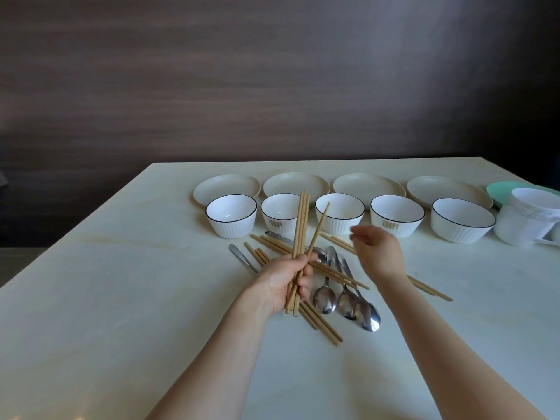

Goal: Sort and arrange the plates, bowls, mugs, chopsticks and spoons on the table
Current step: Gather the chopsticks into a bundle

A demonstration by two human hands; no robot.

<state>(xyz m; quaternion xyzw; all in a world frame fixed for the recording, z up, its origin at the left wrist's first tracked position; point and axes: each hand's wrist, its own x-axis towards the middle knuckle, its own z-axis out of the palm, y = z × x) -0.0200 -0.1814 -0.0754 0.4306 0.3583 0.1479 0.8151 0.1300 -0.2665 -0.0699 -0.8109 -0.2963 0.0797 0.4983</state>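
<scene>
Wooden chopsticks (300, 234) gripped upright in left hand (286, 281).

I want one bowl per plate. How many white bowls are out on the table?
5, in one row in front of the plates: far-left bowl, second bowl partly behind the held chopsticks, middle bowl, fourth bowl, far-right bowl beside the mug.

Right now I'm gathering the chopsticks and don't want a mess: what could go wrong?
One chopstick splays out from the bundle in your left hand; it may slip free. The bundle's tips sit close to the white bowls and could knock one. Loose chopsticks cross the spoons, so pulling them may scatter spoons.
</scene>
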